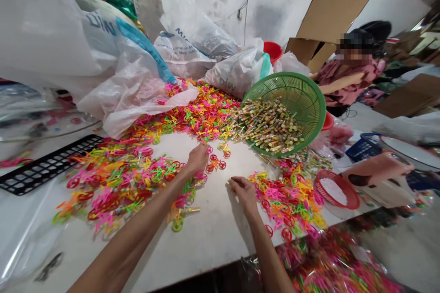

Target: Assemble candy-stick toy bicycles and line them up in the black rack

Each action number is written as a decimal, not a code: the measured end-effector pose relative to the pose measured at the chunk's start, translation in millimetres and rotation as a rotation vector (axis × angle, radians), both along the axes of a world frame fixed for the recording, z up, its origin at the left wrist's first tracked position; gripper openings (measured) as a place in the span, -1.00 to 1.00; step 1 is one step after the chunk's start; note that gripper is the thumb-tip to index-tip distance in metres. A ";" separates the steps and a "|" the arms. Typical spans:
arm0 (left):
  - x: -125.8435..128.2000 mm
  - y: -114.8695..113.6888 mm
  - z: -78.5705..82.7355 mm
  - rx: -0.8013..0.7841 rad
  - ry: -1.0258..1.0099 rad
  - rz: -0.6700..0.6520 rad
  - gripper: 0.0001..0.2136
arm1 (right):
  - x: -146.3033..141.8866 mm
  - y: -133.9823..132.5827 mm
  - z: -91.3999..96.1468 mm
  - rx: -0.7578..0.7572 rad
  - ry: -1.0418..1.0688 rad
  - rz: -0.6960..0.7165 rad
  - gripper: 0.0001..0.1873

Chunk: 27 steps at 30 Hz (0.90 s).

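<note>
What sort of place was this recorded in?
Probably a small workshop: colorful plastic pieces heaped across a worktable, a green basket of small tubes, and an open cardboard box.

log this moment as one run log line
left hand: near multicoloured plastic wheeled pieces | right hand: over white tabletop | round green plastic basket: tilted

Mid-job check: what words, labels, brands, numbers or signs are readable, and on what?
"DiW": left white sack.
"DiW": front white sack, nearest the green basket.
"Mi", the rest unclear among folds: rear white sack.
Patterned tubes in the basket: any print is too small to read.
</note>
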State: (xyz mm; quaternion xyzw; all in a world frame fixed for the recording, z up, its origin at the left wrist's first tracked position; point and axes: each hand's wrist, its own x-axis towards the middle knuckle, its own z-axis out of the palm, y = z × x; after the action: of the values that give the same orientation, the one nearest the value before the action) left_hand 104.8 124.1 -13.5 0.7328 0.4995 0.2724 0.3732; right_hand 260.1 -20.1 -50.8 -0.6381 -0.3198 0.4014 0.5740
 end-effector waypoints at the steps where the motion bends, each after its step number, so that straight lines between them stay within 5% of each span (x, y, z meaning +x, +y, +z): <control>1: -2.1 -3.0 3.9 -0.034 -0.078 0.018 -0.83 | 0.8 -0.2 3.5 -0.011 0.055 -0.013 -0.78; 7: -18.1 -64.0 23.4 -0.367 -0.520 -0.020 -0.50 | -8.1 -7.4 43.3 0.047 0.436 0.087 -0.74; 14: -21.0 -135.6 19.8 -0.726 -0.852 -0.051 -0.67 | -24.8 -29.4 59.4 0.055 0.430 0.252 -0.86; 27: -28.0 -162.2 19.5 -0.858 -0.915 -0.040 -0.75 | -19.9 -60.4 61.8 -0.048 0.496 0.449 -0.81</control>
State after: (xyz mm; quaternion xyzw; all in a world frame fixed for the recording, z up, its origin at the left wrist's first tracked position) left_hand 76.8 -38.2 5.9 0.3362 0.3401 0.3269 0.8151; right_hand 240.3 -80.6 11.0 -0.4480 -0.2935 0.6682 0.5164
